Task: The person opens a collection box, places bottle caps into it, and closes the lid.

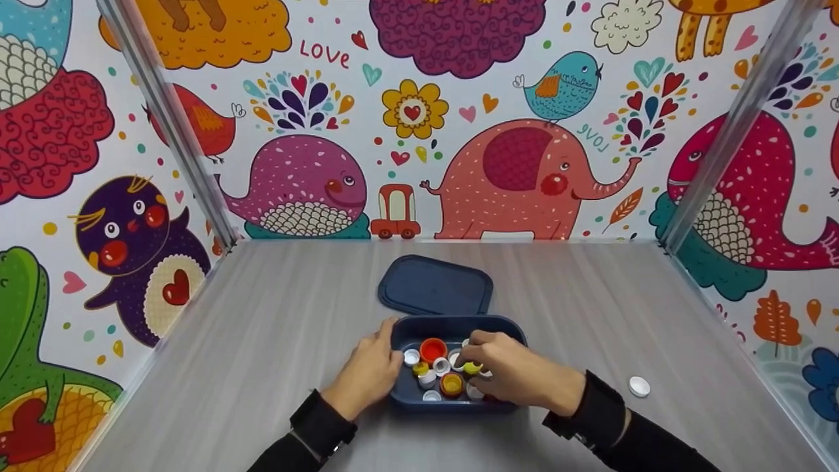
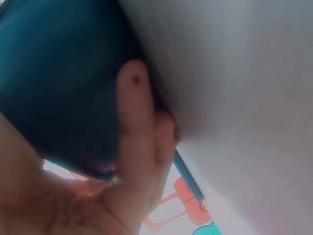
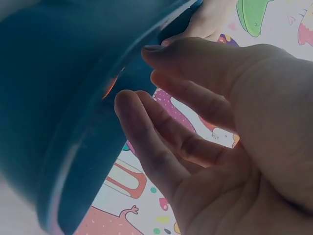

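Observation:
A dark blue plastic box (image 1: 452,406) stands on the table with white, yellow and orange-red bottle caps (image 1: 432,351) inside. My left hand (image 1: 367,367) holds the box at its left side; in the left wrist view its fingers (image 2: 134,112) lie along the dark outer wall. Over the right part of the box is my right hand (image 1: 514,367), fingers bent down towards the caps. In the right wrist view its thumb and fingers stand apart, with nothing seen between them. Some caps under this hand are hidden.
The blue lid (image 1: 436,285) lies flat on the grey table (image 1: 295,295) just behind the box. One white cap (image 1: 639,387) lies alone to the right, beside the right forearm. Printed panels (image 1: 406,164) with cartoon animals enclose the table at the back and sides.

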`<state>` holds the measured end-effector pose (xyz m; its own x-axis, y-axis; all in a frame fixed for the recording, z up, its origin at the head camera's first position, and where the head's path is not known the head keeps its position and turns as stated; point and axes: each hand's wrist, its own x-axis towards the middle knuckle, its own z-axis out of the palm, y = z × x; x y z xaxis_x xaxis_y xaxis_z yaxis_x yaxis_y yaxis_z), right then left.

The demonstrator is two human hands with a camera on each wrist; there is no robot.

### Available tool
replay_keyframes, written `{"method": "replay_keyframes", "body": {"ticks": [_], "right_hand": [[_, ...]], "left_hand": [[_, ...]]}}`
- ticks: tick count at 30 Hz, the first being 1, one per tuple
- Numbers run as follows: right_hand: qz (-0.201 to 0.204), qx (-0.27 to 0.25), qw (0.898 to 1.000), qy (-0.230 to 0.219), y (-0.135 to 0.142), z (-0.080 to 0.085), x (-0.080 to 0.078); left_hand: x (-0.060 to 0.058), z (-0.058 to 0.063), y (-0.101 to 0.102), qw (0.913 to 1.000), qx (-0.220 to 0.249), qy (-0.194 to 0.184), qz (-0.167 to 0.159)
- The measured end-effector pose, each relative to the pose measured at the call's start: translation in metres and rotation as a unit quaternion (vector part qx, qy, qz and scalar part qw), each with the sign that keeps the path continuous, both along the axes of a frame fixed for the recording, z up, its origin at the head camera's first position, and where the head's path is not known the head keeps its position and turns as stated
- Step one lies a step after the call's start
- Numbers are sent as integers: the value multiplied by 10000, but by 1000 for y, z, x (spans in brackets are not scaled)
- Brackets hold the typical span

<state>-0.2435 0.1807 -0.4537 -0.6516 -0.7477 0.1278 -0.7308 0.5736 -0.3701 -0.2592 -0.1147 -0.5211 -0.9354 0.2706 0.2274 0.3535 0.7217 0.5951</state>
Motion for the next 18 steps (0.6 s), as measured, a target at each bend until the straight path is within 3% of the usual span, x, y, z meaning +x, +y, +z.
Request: {"method": "replay_keyframes", "body": {"ticks": [9,18], "right_hand": [[-218,-256,9994,62,17,-4,3],[-900,-598,9941,52,49,2,10]], "left_hand": [[1,0,0,9999,59,160,-23],[1,0,0,9996,9,277,-107]]}}
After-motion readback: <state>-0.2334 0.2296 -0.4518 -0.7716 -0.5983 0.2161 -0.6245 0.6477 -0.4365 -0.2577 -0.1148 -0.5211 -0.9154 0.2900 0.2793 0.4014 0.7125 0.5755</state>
